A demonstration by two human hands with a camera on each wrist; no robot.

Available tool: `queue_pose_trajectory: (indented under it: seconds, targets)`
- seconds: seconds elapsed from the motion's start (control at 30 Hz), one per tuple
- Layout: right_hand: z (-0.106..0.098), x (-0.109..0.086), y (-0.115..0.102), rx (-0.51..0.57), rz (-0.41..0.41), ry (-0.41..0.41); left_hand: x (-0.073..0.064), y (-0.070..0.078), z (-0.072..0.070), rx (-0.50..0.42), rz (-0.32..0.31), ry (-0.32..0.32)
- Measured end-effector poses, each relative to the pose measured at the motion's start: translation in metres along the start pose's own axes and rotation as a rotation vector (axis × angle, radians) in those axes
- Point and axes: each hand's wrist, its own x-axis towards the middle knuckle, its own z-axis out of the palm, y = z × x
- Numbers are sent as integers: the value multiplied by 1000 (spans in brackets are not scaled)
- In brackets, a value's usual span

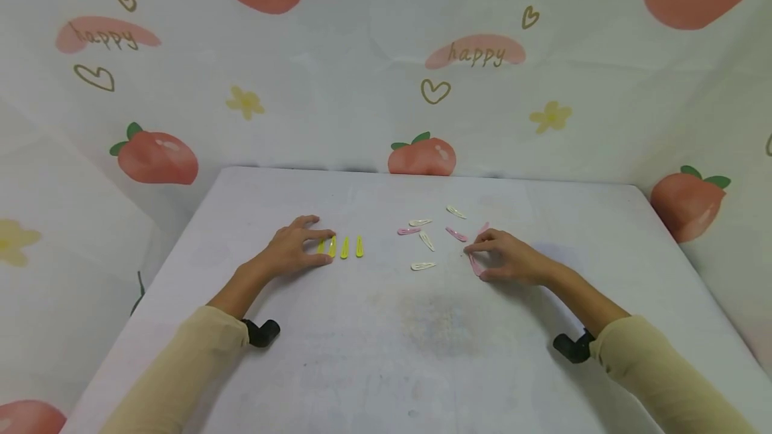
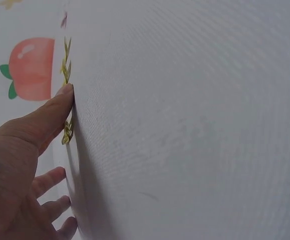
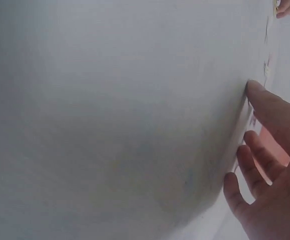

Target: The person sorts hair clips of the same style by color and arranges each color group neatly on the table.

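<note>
Several yellow snap hair clips [image 1: 344, 248] lie side by side in a row at the left of the table. Over the left end of that row is my left hand [image 1: 293, 246], its index fingertip and thumb tip at the two ends of one yellow clip [image 1: 332, 247]; the fingers partly cover the leftmost clip. On the right, my right hand [image 1: 512, 260] has its thumb at the lower end of a pink hair clip [image 1: 474, 265] and its index finger by the upper end. Another pink clip [image 1: 484, 227] shows just behind those fingers. In the right wrist view the fingers are spread and gently bent.
Between the hands lie scattered white clips [image 1: 427, 241] and two pink clips, one [image 1: 409, 231] nearer the left and one [image 1: 456, 234] nearer the right hand. A white cloth covers the table [image 1: 362, 353]. A peach-printed curtain [image 1: 350, 86] hangs behind it.
</note>
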Motion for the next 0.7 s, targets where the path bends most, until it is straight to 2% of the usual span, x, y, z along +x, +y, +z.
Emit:
queue_pose_trajectory:
  seconds: [0.2,0.4,0.57,0.7]
  targets:
    - [2,-3,-3,-5,54,7,0,-1,1,5,0,6]
    - [5,-4,-7,-4,105,18,2,1,-3,12,-1,-5]
    - [7,-5,-9,5,122,24,5,5,-8,16,8,-31]
    - [8,-5,-9,0,113,30,9,9,-10,24,1,-19]
